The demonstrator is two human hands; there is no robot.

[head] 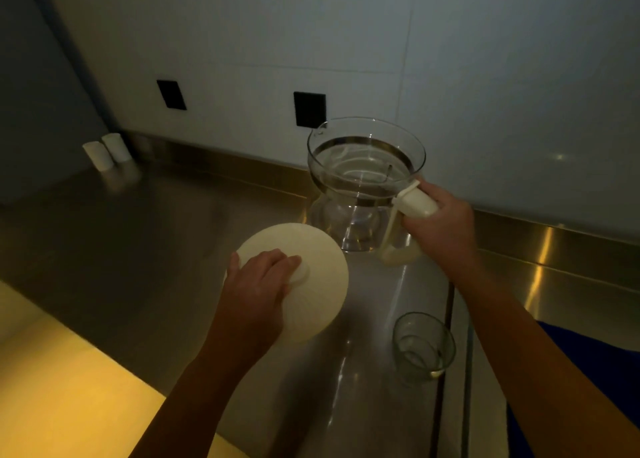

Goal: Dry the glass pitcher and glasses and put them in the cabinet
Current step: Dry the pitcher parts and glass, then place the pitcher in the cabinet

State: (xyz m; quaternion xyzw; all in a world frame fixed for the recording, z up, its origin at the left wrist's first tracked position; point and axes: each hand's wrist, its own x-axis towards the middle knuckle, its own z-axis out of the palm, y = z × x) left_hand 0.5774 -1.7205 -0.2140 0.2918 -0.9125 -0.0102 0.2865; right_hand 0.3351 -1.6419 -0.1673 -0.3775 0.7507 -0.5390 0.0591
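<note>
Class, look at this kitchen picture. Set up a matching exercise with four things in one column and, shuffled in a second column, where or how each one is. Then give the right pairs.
Things
1. glass pitcher
2. white lid
3. drinking glass
4. small white containers

Place or state
A. far left, at the back of the counter
B. gripped at its knob by the left hand
C. upright on the counter, no hand on it
D. held by its white handle in the right hand

Pairs: 1-D, 2-B, 3-C, 4-A
</note>
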